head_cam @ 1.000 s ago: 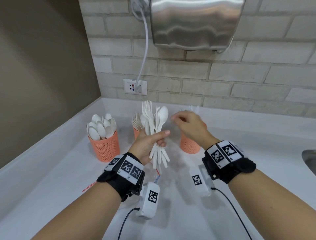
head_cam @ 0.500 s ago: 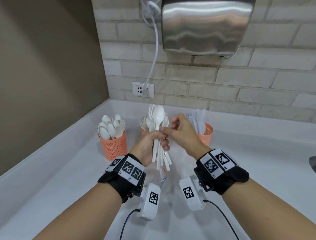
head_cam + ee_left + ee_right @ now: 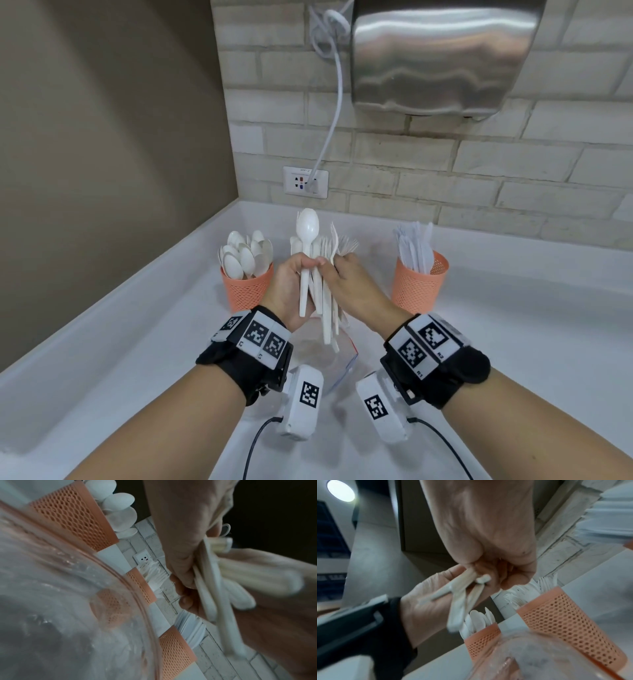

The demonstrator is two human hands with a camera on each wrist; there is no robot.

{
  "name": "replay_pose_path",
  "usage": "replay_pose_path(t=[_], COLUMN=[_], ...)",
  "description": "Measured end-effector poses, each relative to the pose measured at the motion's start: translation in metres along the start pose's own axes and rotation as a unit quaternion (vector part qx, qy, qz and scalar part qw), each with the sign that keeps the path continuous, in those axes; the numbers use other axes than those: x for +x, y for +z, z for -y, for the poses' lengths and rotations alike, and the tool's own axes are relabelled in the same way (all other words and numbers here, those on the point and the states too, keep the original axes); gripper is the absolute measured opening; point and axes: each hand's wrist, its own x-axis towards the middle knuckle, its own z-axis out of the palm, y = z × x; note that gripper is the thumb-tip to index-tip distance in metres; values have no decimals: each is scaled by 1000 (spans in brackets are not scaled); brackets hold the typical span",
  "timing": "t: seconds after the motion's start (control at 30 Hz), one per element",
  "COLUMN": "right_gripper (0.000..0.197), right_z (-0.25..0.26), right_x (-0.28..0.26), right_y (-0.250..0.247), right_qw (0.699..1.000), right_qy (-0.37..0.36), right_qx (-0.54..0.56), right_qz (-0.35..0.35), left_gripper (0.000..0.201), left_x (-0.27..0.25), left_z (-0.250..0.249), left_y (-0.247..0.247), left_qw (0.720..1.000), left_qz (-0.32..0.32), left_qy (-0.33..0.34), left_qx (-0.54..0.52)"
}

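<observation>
My left hand (image 3: 291,277) grips an upright bundle of white plastic cutlery (image 3: 317,291) by the handles, above the counter. A spoon (image 3: 307,226) stands tallest at the front, with forks behind it. My right hand (image 3: 349,277) is pressed against the bundle's right side, and its curled fingers pinch one white utensil (image 3: 334,240) in it. In the left wrist view the left hand (image 3: 185,547) wraps the handles (image 3: 211,588). The right wrist view shows the right hand (image 3: 488,540) closed on the blurred cutlery (image 3: 462,597).
Three orange mesh cups stand along the back: spoons (image 3: 246,291) at left, forks (image 3: 570,628) in the middle behind my hands, knives (image 3: 418,287) at right. A clear plastic container (image 3: 329,359) lies under the hands. A steel hand dryer (image 3: 442,54) hangs above, with a wall (image 3: 102,171) on the left.
My right hand has moved left from the knife cup to the bundle and now pinches a piece in it. The left hand keeps its hold on the bundle.
</observation>
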Motion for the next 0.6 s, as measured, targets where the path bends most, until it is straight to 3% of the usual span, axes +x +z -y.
replay_pose_path(t=[0.17,0.33,0.43,0.5,0.6], right_gripper=[38,45,38,26,27], right_z=[3,7,0,0,0], right_x=[0,2,5,6,9], right_y=[7,8,3,2,-1], right_qw=[996,999,998,997,998], right_qy=[-30,-17,-24,-21,-23], right_qx=[-3,32,1,-14,-29], right_qz=[-85,0,66,76,50], left_gripper=[27,29,35,35,32], left_x=[2,3,3,2,0], left_z=[-3,-9,-11,-10,-8], left_y=[-6,-10,-18,-19,-17], left_qw=[1000,999,1000,1000,998], left_qz=[-21,-10,7,11,9], left_qy=[12,28,16,4,5], left_qx=[15,14,6,28,65])
